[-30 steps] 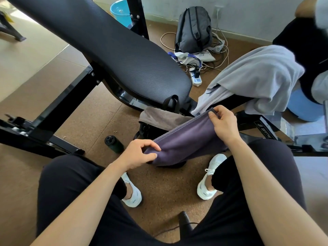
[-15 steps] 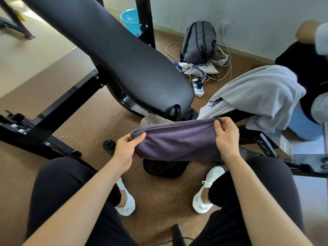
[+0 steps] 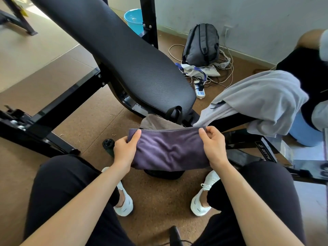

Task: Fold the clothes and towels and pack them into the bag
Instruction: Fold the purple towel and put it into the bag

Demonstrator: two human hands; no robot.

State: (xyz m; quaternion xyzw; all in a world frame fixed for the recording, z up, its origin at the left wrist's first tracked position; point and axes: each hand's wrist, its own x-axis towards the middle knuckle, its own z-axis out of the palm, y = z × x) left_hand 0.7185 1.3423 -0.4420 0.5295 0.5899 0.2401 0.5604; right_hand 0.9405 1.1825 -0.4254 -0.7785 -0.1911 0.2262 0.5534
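The purple towel [image 3: 168, 151] hides most of the black bag [image 3: 163, 174].

I see a big black gym bench [image 3: 124, 55] slanting across the room. Under it the floor [image 3: 88, 121] is brown and speckled, like cork. To the left of the bench the floor turns into a pale tan mat [image 3: 35, 55], and the light is brightest there. Behind the bench is a plain, whitish wall [image 3: 248, 20]. A blue bucket [image 3: 134, 18] stands behind the bench, next to a black post [image 3: 148, 20]. To the right of the bench a dark grey backpack [image 3: 201, 45] stands by the wall. Tangled cables [image 3: 224, 64] and a white power strip [image 3: 199, 90] lie on the floor near the bench's low end.
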